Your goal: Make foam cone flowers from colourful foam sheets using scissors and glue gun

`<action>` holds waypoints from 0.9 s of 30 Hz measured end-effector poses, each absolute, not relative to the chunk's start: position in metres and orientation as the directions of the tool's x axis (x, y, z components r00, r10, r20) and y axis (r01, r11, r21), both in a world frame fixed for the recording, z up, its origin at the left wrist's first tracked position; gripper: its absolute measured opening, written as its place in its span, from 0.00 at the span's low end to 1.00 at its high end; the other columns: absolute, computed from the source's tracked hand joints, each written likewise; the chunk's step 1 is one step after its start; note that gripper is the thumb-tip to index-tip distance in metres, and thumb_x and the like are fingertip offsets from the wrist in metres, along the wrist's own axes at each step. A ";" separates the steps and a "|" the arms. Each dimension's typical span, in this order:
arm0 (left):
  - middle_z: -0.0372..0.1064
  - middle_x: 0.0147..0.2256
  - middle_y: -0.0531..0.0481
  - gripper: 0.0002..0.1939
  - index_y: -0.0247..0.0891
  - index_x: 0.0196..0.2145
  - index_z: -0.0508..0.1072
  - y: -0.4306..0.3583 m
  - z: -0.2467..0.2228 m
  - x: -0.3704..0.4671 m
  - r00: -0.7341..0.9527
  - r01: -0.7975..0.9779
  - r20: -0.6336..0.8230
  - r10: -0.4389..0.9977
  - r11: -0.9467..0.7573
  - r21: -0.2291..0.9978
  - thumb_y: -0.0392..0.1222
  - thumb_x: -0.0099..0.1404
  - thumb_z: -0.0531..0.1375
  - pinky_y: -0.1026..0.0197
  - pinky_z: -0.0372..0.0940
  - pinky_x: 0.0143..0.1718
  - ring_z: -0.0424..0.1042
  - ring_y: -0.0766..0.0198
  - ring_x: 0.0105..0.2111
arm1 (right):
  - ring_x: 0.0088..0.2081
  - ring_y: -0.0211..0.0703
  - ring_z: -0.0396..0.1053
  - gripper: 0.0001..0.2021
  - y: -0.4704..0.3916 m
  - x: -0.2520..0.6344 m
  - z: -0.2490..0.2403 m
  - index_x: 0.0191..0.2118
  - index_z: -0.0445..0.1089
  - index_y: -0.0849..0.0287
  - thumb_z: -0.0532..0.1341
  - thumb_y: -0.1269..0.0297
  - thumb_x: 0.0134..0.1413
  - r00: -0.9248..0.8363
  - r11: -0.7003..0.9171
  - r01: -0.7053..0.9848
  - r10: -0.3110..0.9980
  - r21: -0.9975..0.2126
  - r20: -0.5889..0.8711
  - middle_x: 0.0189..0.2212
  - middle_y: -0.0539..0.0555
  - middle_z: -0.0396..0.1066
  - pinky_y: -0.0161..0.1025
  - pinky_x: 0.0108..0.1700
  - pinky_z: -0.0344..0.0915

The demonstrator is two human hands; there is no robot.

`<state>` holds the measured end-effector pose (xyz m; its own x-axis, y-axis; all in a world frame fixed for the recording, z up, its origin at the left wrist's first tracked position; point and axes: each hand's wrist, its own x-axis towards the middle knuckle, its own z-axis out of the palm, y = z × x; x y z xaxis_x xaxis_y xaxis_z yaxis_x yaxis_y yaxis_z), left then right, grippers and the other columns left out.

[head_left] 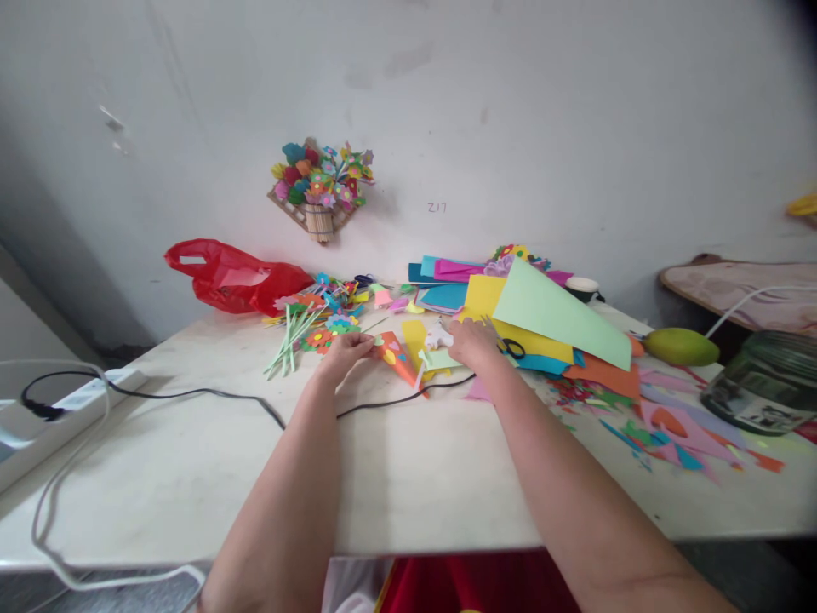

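Note:
My left hand (348, 351) is closed in a pinch on the upper left edge of an orange cone (397, 359) with small colored shapes on it. My right hand (471, 342) reaches to the white glue gun (438, 336), its fingers closed at the tool's right side. The cone lies tilted on the table, its tip toward me. Yellow sheet pieces (414, 339) and a pale green strip (445, 358) lie between and below the hands. Black-handled scissors (512, 347) rest just right of my right hand.
A black cord (383, 403) crosses the table (434, 485). Green sticks (290, 340), foam flowers (319, 339) and a red bag (239, 285) sit left. Foam sheets (562, 315), scraps (677, 430), a green-yellow fruit (681, 346) and a glass jar (762, 383) are right.

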<state>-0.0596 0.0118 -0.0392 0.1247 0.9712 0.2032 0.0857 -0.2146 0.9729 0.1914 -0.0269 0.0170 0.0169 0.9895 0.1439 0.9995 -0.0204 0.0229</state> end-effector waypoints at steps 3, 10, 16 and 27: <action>0.71 0.23 0.49 0.20 0.33 0.24 0.74 0.011 -0.037 -0.056 0.090 0.073 0.206 0.974 -0.213 0.974 0.55 0.44 0.69 0.57 0.67 0.39 0.71 0.64 0.26 | 0.53 0.56 0.62 0.21 -0.019 0.192 0.005 0.53 0.66 0.63 0.55 0.70 0.52 -0.016 0.013 1.000 0.982 0.014 0.186 0.48 0.65 0.67 0.46 0.50 0.57; 0.69 0.21 0.51 0.22 0.34 0.21 0.72 0.013 -0.037 -0.051 0.013 0.011 0.194 0.981 -0.194 0.981 0.55 0.38 0.70 0.56 0.66 0.39 0.70 0.65 0.25 | 0.50 0.55 0.64 0.23 -0.004 0.196 -0.016 0.56 0.62 0.62 0.55 0.71 0.53 -0.008 0.014 1.000 0.980 -0.027 0.199 0.50 0.66 0.63 0.45 0.48 0.59; 0.67 0.20 0.52 0.21 0.34 0.22 0.72 0.016 -0.037 -0.052 -0.015 0.123 0.219 0.976 -0.215 0.969 0.55 0.41 0.68 0.62 0.63 0.28 0.66 0.67 0.22 | 0.51 0.58 0.64 0.23 -0.003 0.197 -0.015 0.56 0.62 0.63 0.55 0.67 0.53 0.098 -0.088 0.994 0.981 -0.067 0.170 0.48 0.67 0.65 0.47 0.50 0.57; 0.67 0.20 0.51 0.21 0.35 0.22 0.73 0.012 -0.034 -0.055 0.008 0.146 0.210 0.978 -0.209 0.967 0.56 0.41 0.68 0.63 0.62 0.26 0.65 0.66 0.22 | 0.50 0.52 0.64 0.26 -0.002 0.205 -0.019 0.63 0.54 0.58 0.51 0.71 0.57 0.082 -0.057 0.994 0.954 -0.093 0.289 0.47 0.64 0.67 0.43 0.48 0.57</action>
<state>-0.0545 0.0122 -0.0345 0.0082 0.9776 0.2102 0.1462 -0.2091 0.9669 0.2046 -0.0023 -0.0186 0.0818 0.9538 0.2891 0.9940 -0.0571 -0.0928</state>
